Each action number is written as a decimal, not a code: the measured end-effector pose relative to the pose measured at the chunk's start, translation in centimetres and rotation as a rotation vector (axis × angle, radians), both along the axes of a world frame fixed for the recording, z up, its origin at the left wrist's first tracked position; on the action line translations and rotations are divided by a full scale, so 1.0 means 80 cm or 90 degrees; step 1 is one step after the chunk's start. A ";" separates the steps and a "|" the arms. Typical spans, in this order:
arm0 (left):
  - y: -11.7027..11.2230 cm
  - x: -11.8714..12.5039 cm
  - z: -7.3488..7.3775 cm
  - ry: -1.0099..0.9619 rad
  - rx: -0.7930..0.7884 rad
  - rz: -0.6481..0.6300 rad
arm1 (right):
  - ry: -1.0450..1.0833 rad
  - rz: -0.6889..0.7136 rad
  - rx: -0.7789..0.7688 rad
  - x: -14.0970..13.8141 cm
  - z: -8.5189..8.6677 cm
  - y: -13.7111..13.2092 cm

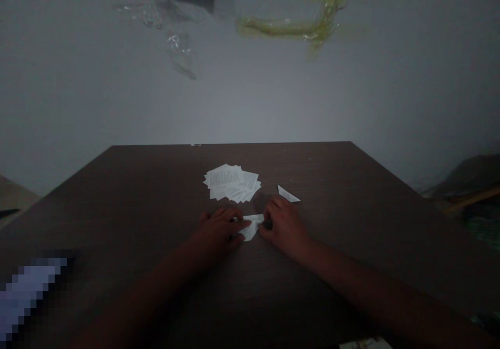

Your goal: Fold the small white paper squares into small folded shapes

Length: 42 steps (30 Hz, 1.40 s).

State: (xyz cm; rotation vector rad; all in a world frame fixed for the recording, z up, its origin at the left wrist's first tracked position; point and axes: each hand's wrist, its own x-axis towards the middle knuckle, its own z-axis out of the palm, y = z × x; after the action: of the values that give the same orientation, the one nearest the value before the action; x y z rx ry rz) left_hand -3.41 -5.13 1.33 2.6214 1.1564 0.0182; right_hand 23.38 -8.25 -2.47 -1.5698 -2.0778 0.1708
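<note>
A small piece of printed paper (251,228) lies on the brown table between my hands, its right side partly folded over. My left hand (221,230) holds its left part down, fingers over the sheet and thumb near the lower edge. With curled fingers, my right hand (284,226) pinches the paper's right edge; the fingertips partly hide that corner. Beyond my hands sits a fanned pile of printed paper sheets (233,183). A folded paper triangle (288,194) rests just past my right hand.
The dark brown table (156,177) meets a pale wall (250,99) at its far edge. Torn clear and yellowish tape (281,27) clings to the wall. A blurred-out pale object (31,291) is at the near left, and a light item (365,344) shows at the bottom edge.
</note>
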 end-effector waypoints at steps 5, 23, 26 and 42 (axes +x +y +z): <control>-0.001 0.002 0.015 -0.004 -0.021 -0.002 | 0.018 -0.048 -0.054 0.011 0.009 0.017; -0.007 -0.016 0.032 0.010 -0.057 -0.050 | -0.067 0.374 0.007 0.023 0.007 -0.018; -0.003 -0.026 0.026 0.003 -0.040 -0.086 | -0.107 0.394 0.008 0.023 0.015 -0.020; 0.024 -0.040 0.014 -0.029 0.060 -0.204 | -0.154 0.404 -0.005 0.023 0.032 -0.034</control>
State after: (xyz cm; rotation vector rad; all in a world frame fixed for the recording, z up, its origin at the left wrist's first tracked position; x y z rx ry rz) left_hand -6.64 -3.24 2.46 2.8420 0.7267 0.0692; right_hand 25.19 -10.94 0.11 -0.9183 -2.7124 0.2185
